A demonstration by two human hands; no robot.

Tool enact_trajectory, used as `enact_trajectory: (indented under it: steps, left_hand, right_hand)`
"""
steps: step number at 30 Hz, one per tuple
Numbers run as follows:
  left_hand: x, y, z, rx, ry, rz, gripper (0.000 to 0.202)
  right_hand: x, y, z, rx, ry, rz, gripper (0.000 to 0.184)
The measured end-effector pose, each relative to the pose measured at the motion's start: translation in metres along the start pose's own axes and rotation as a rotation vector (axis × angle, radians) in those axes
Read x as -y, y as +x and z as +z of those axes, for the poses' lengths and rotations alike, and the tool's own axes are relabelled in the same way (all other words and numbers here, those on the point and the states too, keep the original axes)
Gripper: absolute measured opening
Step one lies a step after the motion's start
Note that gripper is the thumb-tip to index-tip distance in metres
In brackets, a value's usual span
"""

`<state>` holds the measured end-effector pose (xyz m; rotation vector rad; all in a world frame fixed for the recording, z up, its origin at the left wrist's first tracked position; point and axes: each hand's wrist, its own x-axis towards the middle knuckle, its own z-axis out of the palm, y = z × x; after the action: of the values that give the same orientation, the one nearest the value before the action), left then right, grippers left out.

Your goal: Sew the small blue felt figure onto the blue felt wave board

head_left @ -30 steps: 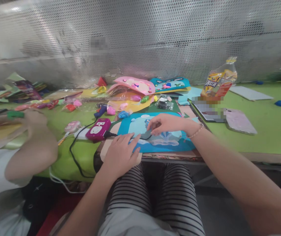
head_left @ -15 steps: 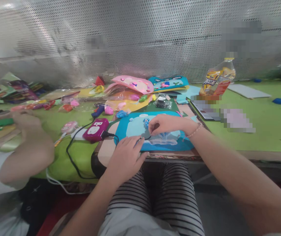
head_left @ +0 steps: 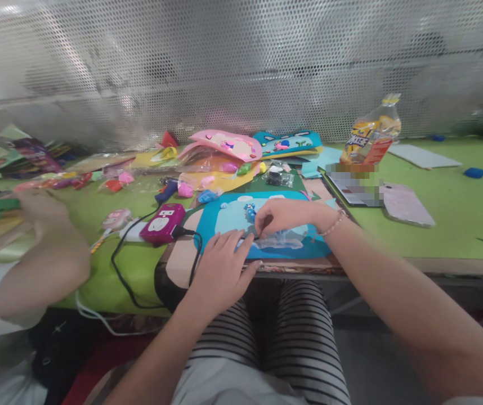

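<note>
Pinched together, the right hand's (head_left: 284, 215) fingertips meet over the blue card (head_left: 231, 218), centre frame; anything held is too small to tell. The left hand (head_left: 223, 263), fingers spread, has slid rightward beside them, so both seem to share one spot. Table edge (head_left: 393, 262) runs just below; purple socket block (head_left: 163, 225) crowds left; right offers more room.

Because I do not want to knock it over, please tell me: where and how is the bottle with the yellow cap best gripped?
Probably around the upper body of the bottle, below where it narrows to the yellow cap, with the right hand coming from the right. Its top appears to lean that way, and a flat device lies in front of its base.
</note>
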<state>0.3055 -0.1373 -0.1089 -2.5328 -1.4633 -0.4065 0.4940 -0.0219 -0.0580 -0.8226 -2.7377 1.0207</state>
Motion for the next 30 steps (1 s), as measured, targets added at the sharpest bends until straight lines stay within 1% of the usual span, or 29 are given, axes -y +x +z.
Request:
enact_trajectory:
  steps: [4,10,20,27,30]
  left_hand:
    - [-0.0039,0.0034,0.0013,0.015,-0.018,0.000,0.048]
    - [-0.0037,0.0016,0.0049,0.011,-0.024,0.001,0.046]
    - [-0.0042,0.0037,0.0047,0.032,-0.015,-0.009,0.047]
    - [-0.0069,0.0044,0.0036,0.020,-0.016,-0.012,0.046]
    - [-0.0070,0.0046,0.0042,0.016,-0.023,-0.020,0.045]
  right_hand:
    - [0.0013,-0.0008,-0.0009,0.019,0.004,0.015,0.012]
    - [0.0028,-0.0023,-0.0040,0.043,-0.023,0.033,0.017]
    - [-0.0006,0.0017,-0.0006,-0.014,-0.104,0.016,0.017]
    - [-0.0006,0.0007,0.0010,-0.022,-0.155,0.030,0.016]
    - [-0.0002,-0.0003,0.0007,0.002,-0.154,0.025,0.017]
